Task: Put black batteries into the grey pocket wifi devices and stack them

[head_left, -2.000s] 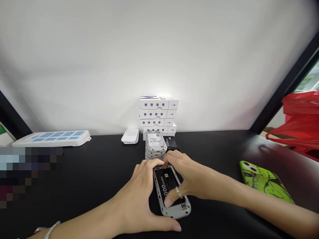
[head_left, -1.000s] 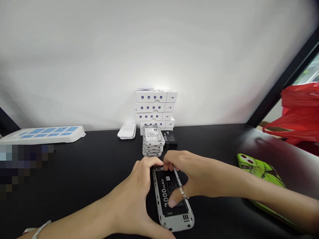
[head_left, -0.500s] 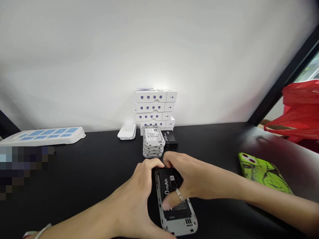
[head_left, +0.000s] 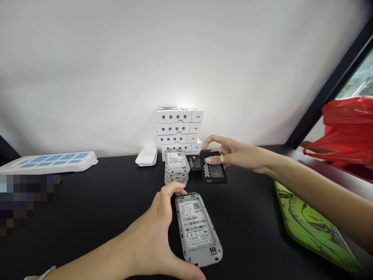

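Observation:
My left hand (head_left: 159, 233) is curved around the left side of a white device body (head_left: 199, 229), fingers at its top end and thumb at its bottom end. The body lies face up on the black table, its label showing in the bare recess. My right hand (head_left: 230, 153) grips a black 3000mAh battery (head_left: 214, 171) between thumb and fingers, just right of the battery stack (head_left: 194, 161). Left of that stack stands a pile of similar white bodies (head_left: 177, 163).
White boxes (head_left: 175, 128) are stacked against the wall. White covers (head_left: 146, 156) lie to their left. A power strip (head_left: 52, 162) is at the far left, a green phone case (head_left: 314, 225) at the right, and a red bag (head_left: 346, 132) beyond.
The battery has come out of the device body and moved up and right in my right hand, towards the battery stack. My left hand stays around the body.

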{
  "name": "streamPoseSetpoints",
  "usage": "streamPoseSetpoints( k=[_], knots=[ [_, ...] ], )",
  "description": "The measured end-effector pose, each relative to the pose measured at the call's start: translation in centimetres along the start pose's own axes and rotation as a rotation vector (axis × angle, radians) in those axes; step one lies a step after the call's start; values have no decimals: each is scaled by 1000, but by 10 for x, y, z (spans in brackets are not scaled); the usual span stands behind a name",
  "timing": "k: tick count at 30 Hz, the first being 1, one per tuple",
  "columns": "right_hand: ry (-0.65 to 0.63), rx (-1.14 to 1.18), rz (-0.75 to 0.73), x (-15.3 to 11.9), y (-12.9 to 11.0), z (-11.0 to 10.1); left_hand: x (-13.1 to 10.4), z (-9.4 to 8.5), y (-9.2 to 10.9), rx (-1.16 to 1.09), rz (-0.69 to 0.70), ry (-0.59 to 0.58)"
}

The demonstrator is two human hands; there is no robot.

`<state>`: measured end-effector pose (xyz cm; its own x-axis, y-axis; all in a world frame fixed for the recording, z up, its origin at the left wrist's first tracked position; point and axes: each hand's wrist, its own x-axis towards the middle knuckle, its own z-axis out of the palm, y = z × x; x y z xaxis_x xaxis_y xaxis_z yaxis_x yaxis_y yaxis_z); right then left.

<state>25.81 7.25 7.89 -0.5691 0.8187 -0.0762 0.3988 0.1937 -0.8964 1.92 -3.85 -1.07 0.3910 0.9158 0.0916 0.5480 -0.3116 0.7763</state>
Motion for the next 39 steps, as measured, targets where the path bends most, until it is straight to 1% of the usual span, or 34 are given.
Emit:
streamPoseSetpoints(
  k=[1,3,5,8,12,16,19,21,22,24,25,26,27,28,29,30,31,32,35,37,39],
  knots=[
    [72,-12,3,4,7,-2,0,0,1,1,-10,-6],
    [149,-10,11,12,21,-2,-1,0,1,6,-23,-14],
    [165,-9,14,19,33,2,-1,0,2,11,-30,-14],
    [176,-79,-6,24,44,6,-1,0,2,11,-34,-2],
    [223,-157,-41,27,51,8,-1,0,3,7,-22,20],
    [273,-232,-89,27,53,8,-1,0,4,19,-41,14],
    [227,-310,-127,26,53,6,-1,0,3,34,-23,8],
    [221,-403,-162,24,51,6,0,-1,1,50,30,0],
    [245,-463,-187,23,48,7,0,-1,0,60,92,-6],
    [310,-568,-204,17,37,12,1,-1,-1,77,279,5],
    [307,-599,-182,13,29,16,2,-1,-2,80,383,30],
    [257,-604,-140,7,19,20,3,-1,-1,73,475,72],
    [164,-586,-77,1,9,25,3,-1,-1,63,542,133],
    [28,-551,-22,-7,-1,31,4,0,0,57,579,210],
    [-116,-511,14,-14,-10,36,4,0,1,55,591,289],
    [-214,-498,24,-21,-17,42,4,0,1,58,582,360],
    [-265,-505,21,-27,-22,47,4,0,2,64,566,417],
    [-270,-528,9,-32,-24,52,5,-1,2,77,548,457],
    [-152,-597,-37,-36,-21,59,5,-2,2,169,505,492],
    [-88,-589,-54,-30,-17,57,5,-2,2,274,488,506],
    [-20,-573,-55,-17,-16,51,5,-2,2,346,537,490]
  ],
)
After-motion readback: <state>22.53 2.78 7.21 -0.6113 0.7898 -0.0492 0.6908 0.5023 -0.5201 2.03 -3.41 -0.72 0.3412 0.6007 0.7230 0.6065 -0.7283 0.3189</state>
